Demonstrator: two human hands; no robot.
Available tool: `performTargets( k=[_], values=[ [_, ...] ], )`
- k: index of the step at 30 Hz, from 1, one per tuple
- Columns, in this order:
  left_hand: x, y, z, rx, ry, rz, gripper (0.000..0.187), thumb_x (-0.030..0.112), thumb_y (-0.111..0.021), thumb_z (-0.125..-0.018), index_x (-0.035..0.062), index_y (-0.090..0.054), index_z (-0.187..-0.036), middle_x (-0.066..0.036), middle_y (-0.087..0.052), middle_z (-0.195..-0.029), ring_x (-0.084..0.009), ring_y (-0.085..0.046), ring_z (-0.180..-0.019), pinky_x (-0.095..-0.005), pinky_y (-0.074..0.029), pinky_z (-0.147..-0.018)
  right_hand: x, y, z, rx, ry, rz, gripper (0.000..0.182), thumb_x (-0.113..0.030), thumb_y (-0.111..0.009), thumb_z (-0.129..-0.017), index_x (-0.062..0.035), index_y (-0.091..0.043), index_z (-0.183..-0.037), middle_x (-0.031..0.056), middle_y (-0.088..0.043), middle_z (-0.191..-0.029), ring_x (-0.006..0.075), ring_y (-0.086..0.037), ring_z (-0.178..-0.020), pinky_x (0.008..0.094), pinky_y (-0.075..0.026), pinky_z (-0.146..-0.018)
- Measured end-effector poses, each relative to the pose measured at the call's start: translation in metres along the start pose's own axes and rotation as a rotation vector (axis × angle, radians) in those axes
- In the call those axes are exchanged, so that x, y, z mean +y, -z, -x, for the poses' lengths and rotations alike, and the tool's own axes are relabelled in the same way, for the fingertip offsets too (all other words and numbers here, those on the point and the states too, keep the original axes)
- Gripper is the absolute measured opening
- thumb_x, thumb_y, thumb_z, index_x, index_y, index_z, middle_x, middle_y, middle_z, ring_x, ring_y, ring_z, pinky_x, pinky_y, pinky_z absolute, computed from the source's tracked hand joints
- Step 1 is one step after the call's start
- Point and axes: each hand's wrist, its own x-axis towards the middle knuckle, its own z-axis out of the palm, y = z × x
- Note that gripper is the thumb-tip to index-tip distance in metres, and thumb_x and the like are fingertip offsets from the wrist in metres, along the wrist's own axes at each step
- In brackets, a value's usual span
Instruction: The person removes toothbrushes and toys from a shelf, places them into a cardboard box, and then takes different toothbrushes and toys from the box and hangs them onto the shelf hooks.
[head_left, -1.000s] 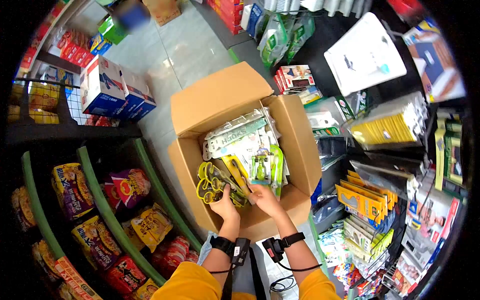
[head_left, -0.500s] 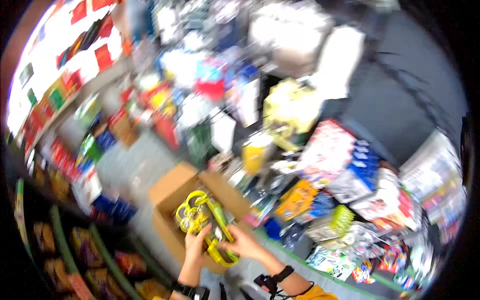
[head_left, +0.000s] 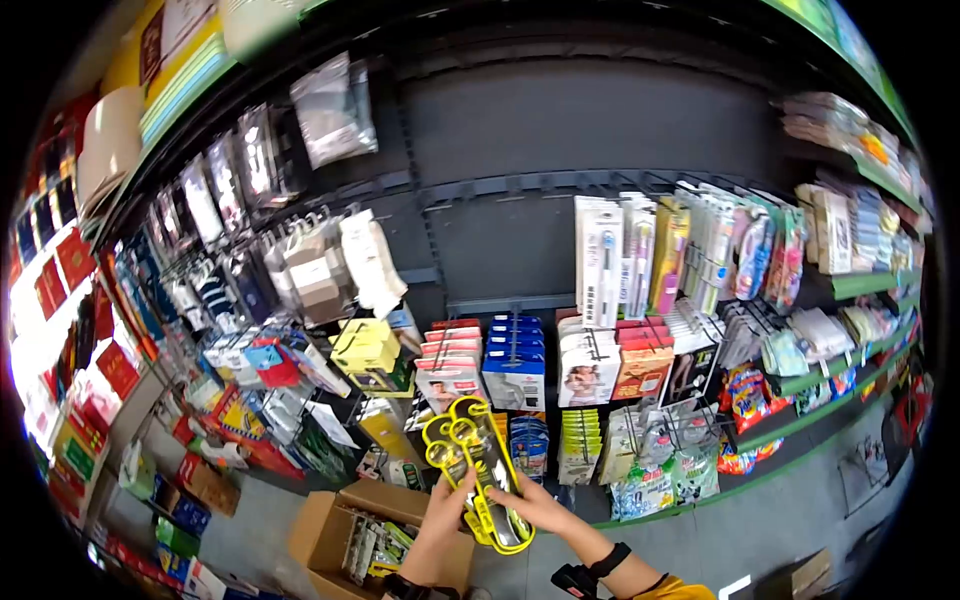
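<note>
Both hands are closed on a bundle of bright yellow-and-black packs point(head_left: 490, 455) with round yellow loops at the upper end. What is inside these packs I cannot make out. My left hand point(head_left: 446, 512) grips the lower left side of the bundle. My right hand point(head_left: 532, 503) pinches its right side, thumb across the front. Below and left of the hands is an open cardboard box point(head_left: 318, 515), holding several silvery and yellow-green packs point(head_left: 375, 545). The bundle is above floor level, in front of the shelf display.
Ahead is a dark display wall point(head_left: 600, 120) with hooks. Toothbrush packs point(head_left: 605, 255), blue boxes point(head_left: 515, 365) and white-and-red boxes point(head_left: 450, 370) hang there. Socks point(head_left: 370, 260) hang at left. Shelves with green edges point(head_left: 850, 400) run along the right, above grey floor point(head_left: 800, 490).
The view has tilted up from the box toward the display wall and sharpened. The yellow bundle, over the box before, is now raised out to its upper right, held in both hands.
</note>
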Motion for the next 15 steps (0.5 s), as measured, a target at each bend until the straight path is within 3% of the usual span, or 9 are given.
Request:
performTargets(
  k=[4,8,10,15],
  values=[
    [-0.005,-0.014,-0.004,-0.053,-0.005,0.191,0.028,0.014,-0.048,-0.088,0.0029,-0.046,-0.113,-0.007,-0.056,-0.105,-0.0157,-0.057,-0.09,-0.0301,-0.047,-0.076,-0.041,0.008,0.004,0.1,0.088,-0.065,0.045,-0.028,-0.057,-0.083,0.0025,-0.042,-0.112,0.0105,-0.056,-0.096,0.0137,-0.054,-0.085,0.0273,-0.044,-0.073],
    [-0.001,0.002,-0.019,-0.179,0.159,0.299,0.034,0.023,-0.044,-0.09,0.0027,-0.043,-0.117,-0.009,-0.054,-0.108,-0.0187,-0.056,-0.093,-0.0333,-0.047,-0.079,-0.066,0.005,-0.001,0.172,0.062,0.185,0.046,-0.03,-0.057,-0.082,0.0038,-0.043,-0.11,0.0169,-0.055,-0.096,0.0217,-0.056,-0.087,0.0307,-0.044,-0.074],
    [0.003,0.001,-0.031,-0.271,0.224,0.34,0.039,0.029,-0.04,-0.091,0.0014,-0.042,-0.118,-0.011,-0.053,-0.111,-0.0212,-0.054,-0.098,-0.0363,-0.045,-0.083,-0.085,0.001,0.0,0.268,0.151,0.212,0.044,-0.028,-0.058,-0.081,0.0031,-0.045,-0.109,0.0168,-0.055,-0.095,0.0243,-0.056,-0.088,0.0324,-0.043,-0.075],
    [0.008,-0.014,-0.051,-0.304,0.199,0.402,0.038,0.028,-0.042,-0.09,0.0015,-0.041,-0.118,-0.01,-0.053,-0.109,-0.0209,-0.054,-0.097,-0.0358,-0.045,-0.083,-0.073,0.009,-0.015,0.481,0.201,0.314,0.04,-0.024,-0.06,-0.079,0.0017,-0.046,-0.105,0.0162,-0.053,-0.094,0.0283,-0.055,-0.087,0.0336,-0.042,-0.075]
  ],
)
